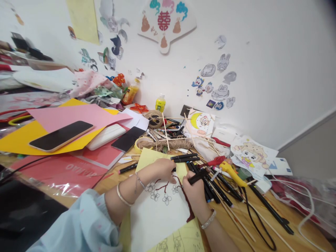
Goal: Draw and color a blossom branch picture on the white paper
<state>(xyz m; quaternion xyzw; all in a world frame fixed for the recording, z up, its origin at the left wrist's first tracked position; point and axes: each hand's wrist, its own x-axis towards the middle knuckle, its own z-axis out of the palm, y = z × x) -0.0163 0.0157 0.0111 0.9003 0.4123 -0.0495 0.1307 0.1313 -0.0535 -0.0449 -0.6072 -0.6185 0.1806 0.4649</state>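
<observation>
A sheet of white drawing paper (pixel 149 224) lies before me, with outlined blossoms and a dark red-brown branch drawn on it. My right hand (pixel 195 192) is closed around a black marker (pixel 198 176), over the drawing's right side. My left hand (pixel 165 170) rests at the upper part of the sheet with its fingers bent together. A small dark piece shows by those fingers; what it is remains partly hidden. Yellow paper (pixel 149 157) with line sketches at its near end lies under the white sheet.
Several black markers (pixel 217 189) and thin wooden sticks lie to the right, by a yellow glue gun (pixel 233 173) with a black cord. Twine (pixel 173 144) and tape are behind the paper. Phones (pixel 61 135) and coloured sheets cover the left. Bottles (pixel 160 103) stand near the wall.
</observation>
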